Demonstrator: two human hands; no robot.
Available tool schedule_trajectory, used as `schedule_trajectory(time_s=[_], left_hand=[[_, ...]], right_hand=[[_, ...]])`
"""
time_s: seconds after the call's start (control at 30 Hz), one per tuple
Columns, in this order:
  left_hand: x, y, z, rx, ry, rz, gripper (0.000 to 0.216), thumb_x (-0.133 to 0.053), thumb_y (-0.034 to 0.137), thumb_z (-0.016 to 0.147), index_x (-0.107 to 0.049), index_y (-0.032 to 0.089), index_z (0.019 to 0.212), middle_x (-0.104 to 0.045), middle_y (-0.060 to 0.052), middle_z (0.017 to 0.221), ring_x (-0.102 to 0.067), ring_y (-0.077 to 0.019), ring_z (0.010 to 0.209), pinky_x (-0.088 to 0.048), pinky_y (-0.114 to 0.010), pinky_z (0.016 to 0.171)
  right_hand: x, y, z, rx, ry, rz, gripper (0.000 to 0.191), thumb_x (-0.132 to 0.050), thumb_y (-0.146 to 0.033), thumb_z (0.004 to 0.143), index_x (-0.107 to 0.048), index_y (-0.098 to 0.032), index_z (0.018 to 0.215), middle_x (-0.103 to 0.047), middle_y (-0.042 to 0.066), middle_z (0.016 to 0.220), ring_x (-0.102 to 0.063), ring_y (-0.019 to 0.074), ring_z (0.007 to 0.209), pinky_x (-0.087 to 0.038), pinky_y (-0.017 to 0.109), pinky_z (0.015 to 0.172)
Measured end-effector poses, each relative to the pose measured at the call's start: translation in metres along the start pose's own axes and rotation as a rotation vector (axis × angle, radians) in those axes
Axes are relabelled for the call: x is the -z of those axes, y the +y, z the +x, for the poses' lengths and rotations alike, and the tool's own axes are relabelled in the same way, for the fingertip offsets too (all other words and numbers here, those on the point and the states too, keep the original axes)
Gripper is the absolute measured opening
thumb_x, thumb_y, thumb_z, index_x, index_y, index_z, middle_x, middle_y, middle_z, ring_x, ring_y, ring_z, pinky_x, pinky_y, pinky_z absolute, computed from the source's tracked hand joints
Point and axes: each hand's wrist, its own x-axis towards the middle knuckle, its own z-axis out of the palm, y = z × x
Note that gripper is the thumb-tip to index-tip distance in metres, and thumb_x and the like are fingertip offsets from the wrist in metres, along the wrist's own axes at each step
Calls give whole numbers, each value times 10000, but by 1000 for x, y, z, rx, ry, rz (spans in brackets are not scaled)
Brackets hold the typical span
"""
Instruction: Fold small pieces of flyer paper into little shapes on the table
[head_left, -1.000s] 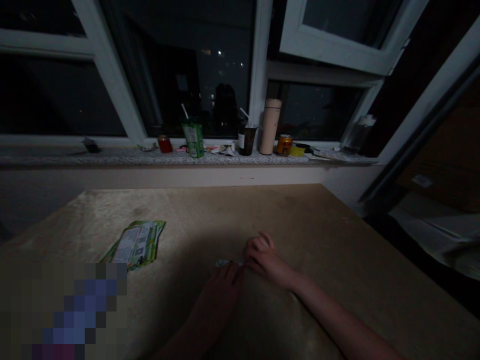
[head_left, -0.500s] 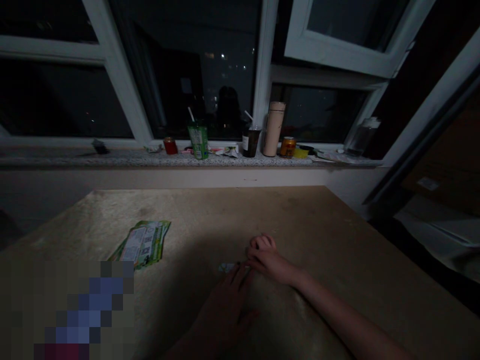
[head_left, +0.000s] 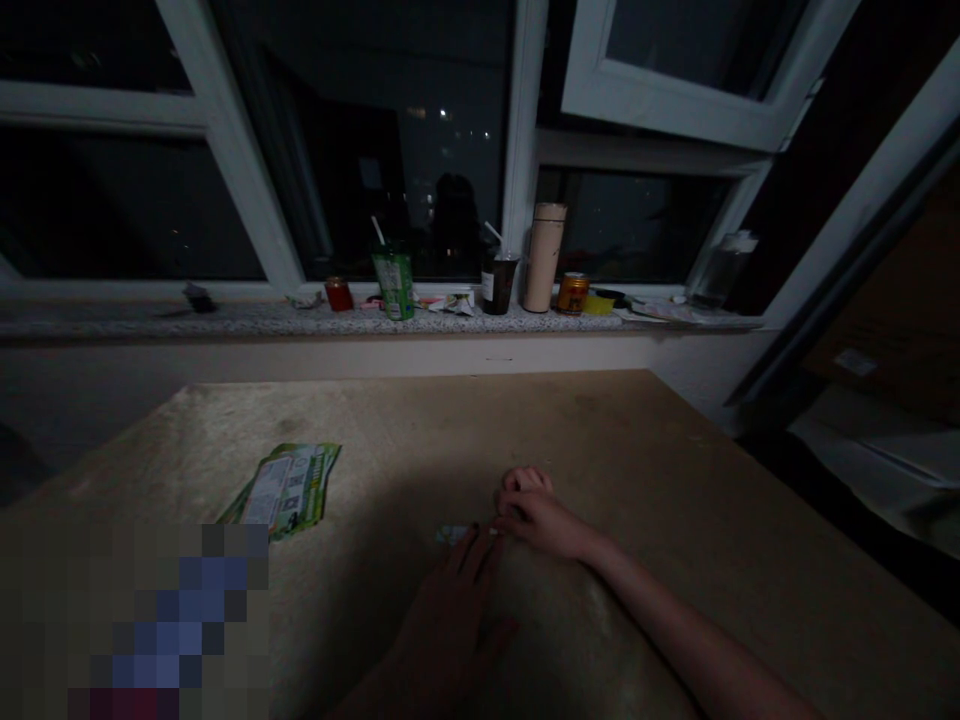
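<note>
My left hand [head_left: 451, 602] lay spread on a pale slip [head_left: 450, 535]; at its two o'clock my right hand [head_left: 541, 518] curled, grip unclear.

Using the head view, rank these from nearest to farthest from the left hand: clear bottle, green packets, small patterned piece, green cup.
1. Small patterned piece: on the table, at the left hand's fingertips.
2. Green packets: on the table, to the hand's left.
3. Green cup: on the windowsill, ahead and slightly left.
4. Clear bottle: at the windowsill's right end.
</note>
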Motion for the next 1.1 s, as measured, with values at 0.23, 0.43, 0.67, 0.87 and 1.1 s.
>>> schedule_trajectory(time_s=[0.23, 0.43, 0.67, 0.87, 1.1], left_hand=[[6, 7, 0, 43, -57, -1, 677, -526, 400, 880, -268, 140, 1450, -250, -147, 1498, -253, -332, 1349, -293, -506, 1061], [2, 1, 0, 42, -43, -28, 710, -554, 427, 866, -257, 168, 1456, -242, -134, 1504, -255, -333, 1348, -289, -506, 1065], [-2, -2, -1, 26, -26, -42, 756, -573, 459, 850, -234, 177, 1465, -258, -146, 1496, -283, -359, 1330, -321, -538, 1034], [1, 0, 1, 39, -50, -28, 750, -577, 439, 845, -247, 168, 1461, -247, -141, 1500, -270, -343, 1340, -318, -515, 1045], [-7, -3, 0, 21, -22, 12, 745, -551, 474, 854, -262, 134, 1451, -263, -167, 1487, -273, -349, 1338, -330, -523, 1040]], right_hand=[[10, 9, 5, -77, -74, 122, 187, -809, -295, 645, -656, -213, 714, -506, -4, 921, -485, 181, 988, -301, 347, 930], [16, 11, 25, -176, -218, 90, 247, -851, -364, 543, -707, -229, 693, -594, -15, 867, -497, 216, 1013, -212, 406, 964], [20, 6, 45, -263, -350, 38, 231, -868, -316, 461, -711, -220, 602, -664, -13, 717, -532, 233, 950, -214, 394, 930], [21, 4, 42, -277, -349, 35, 228, -859, -328, 480, -708, -215, 609, -647, -21, 716, -536, 222, 933, -210, 386, 933], [21, 9, 33, -179, -318, 51, 232, -824, -385, 552, -710, -237, 691, -574, -4, 856, -456, 229, 1028, -195, 409, 950]])
